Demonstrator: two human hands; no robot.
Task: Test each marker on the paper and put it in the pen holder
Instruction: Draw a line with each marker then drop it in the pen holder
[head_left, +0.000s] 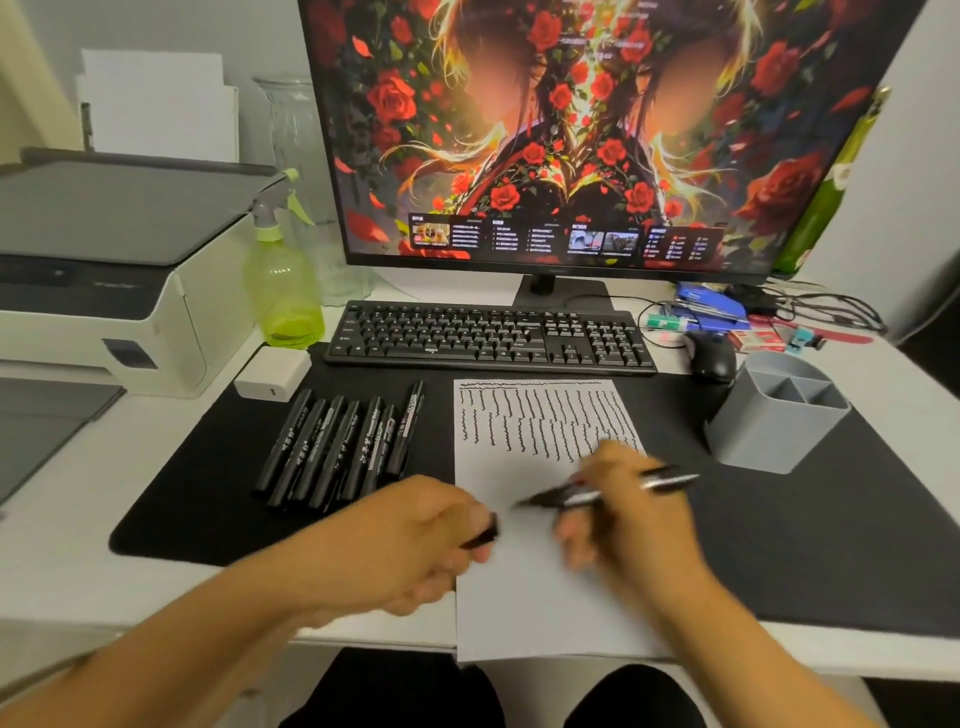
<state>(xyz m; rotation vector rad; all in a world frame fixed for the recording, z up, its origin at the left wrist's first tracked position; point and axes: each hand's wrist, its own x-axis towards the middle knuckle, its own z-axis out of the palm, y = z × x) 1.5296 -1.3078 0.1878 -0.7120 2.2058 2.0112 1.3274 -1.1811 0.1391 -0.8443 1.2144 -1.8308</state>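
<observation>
Right hand (618, 512) grips a black marker (608, 491) mid-barrel, fingers curled round it, tip pointing left over the paper (524, 587); marker lies near-horizontal, just above the blank lower part of the sheet. Left hand (415, 540) sits at the paper's left edge, fingers curled on a small black piece, likely the cap (480, 538); motion blur, so can't confirm. Looks like uncapping just done, test stroke not yet made.

Paper's upper half is full of black squiggle lines. Row of markers (337, 447) lies left of the paper on the black mat (208, 493), barrels side by side and touching. Pen holder (774, 415), grey with compartments, stands right of the paper's top corner, nothing visible inside. Keyboard (488, 338) sits just beyond the paper.

Handling: marker likely light, rigid plastic, smooth barrel, rolls if laid down. Best hold is mid-barrel nearer the tip for writing control. Cap is small and easy to drop. Paper is thin, may slide on the mat unless pinned by the other hand.
</observation>
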